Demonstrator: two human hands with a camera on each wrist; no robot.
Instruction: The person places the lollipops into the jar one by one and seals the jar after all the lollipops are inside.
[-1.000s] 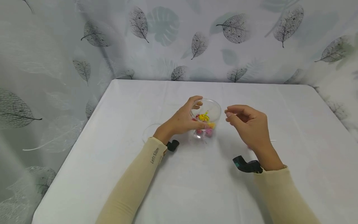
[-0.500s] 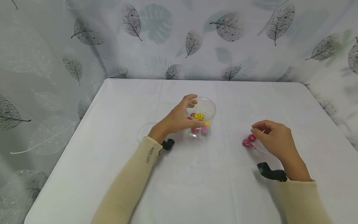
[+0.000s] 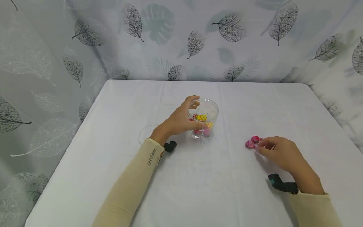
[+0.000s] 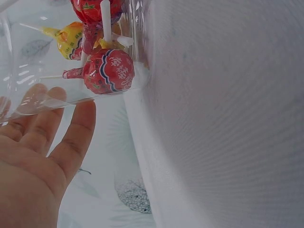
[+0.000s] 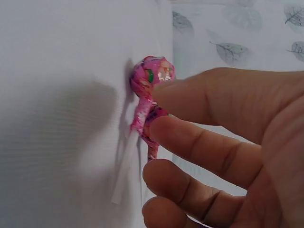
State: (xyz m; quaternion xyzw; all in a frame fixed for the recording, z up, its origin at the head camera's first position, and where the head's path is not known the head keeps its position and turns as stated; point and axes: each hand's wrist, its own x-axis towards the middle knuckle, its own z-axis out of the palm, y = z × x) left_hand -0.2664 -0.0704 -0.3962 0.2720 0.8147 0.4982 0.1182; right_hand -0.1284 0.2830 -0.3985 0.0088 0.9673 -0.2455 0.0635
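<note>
- We see a white table (image 3: 181, 183) filling the middle and bottom of the head frame, its cloth marked with faint creases.
- Behind it, across the top and down both sides, we find a pale curtain (image 3: 195, 17) printed with dark leaves and grey-green fronds.
- At centre, our left hand (image 3: 178, 122) grips a clear jar (image 3: 212, 108), thumb across the near side, fingers round the far side; we cannot tell whether its base touches the table.
- Inside the jar we see wrapped lollipops (image 4: 109, 71), red and yellow among them, their white sticks pointing different ways.
- Right of centre, two pink lollipops (image 3: 250, 144) lie side by side on the table.
- Our right hand (image 3: 280, 153) is at them, thumb and forefinger bent but parted; we cannot tell whether the tips touch the wrappers.
- In the right wrist view our thumb covers part of one pink head; from above, our fingers hide the sticks.
- Left of centre, a clear disc (image 3: 146, 135) lies flat, partly hidden by our left wrist.
- Beige sleeves (image 3: 130, 186) and black wrist cameras (image 3: 283, 185) take up space below both hands.
</note>
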